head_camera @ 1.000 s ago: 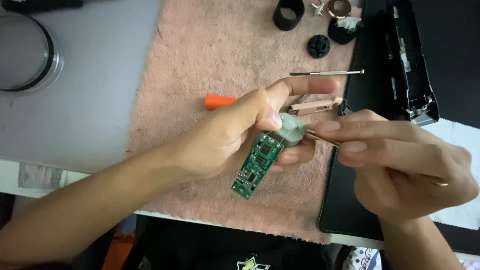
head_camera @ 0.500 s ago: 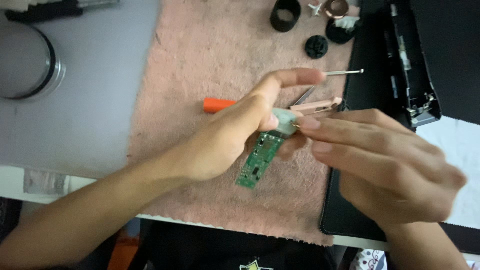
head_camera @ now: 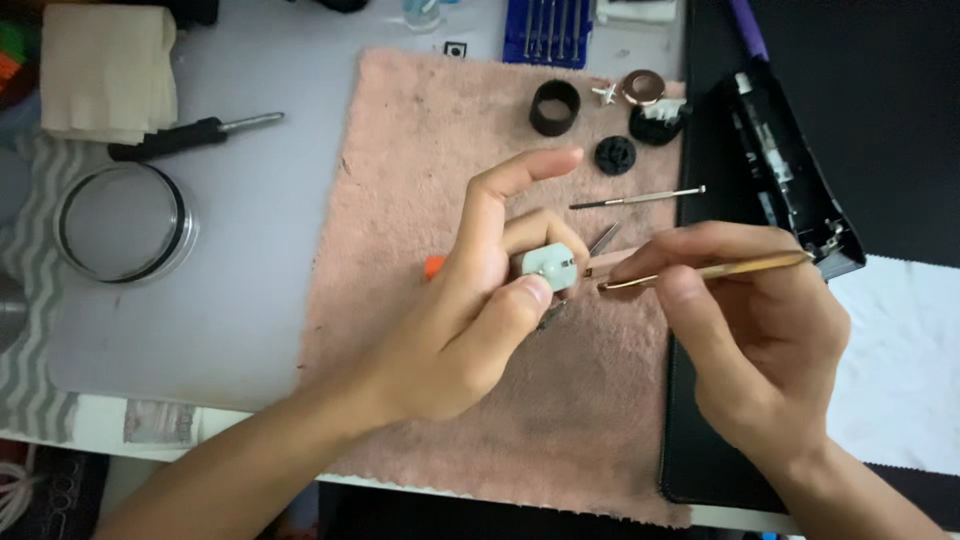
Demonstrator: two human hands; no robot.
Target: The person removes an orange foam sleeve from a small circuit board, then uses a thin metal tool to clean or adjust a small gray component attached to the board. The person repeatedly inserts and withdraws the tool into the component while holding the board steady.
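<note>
The left hand (head_camera: 470, 310) grips a small grey motor (head_camera: 547, 266) end-up over the pink towel (head_camera: 420, 170); from three o'clock, the right hand (head_camera: 760, 330) pinches gold tweezers (head_camera: 700, 272), tips meeting its exposed end.

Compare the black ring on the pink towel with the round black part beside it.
The black ring is an open cylinder, hollow through the middle; the round black part is a solid-looking disc with a notched or knobbly edge. The ring stands taller and looks larger across; the disc lies lower and flatter. The ring sits nearer the towel's top edge, the disc below and right of it. Both are black, round and untouched by either hand.
</note>
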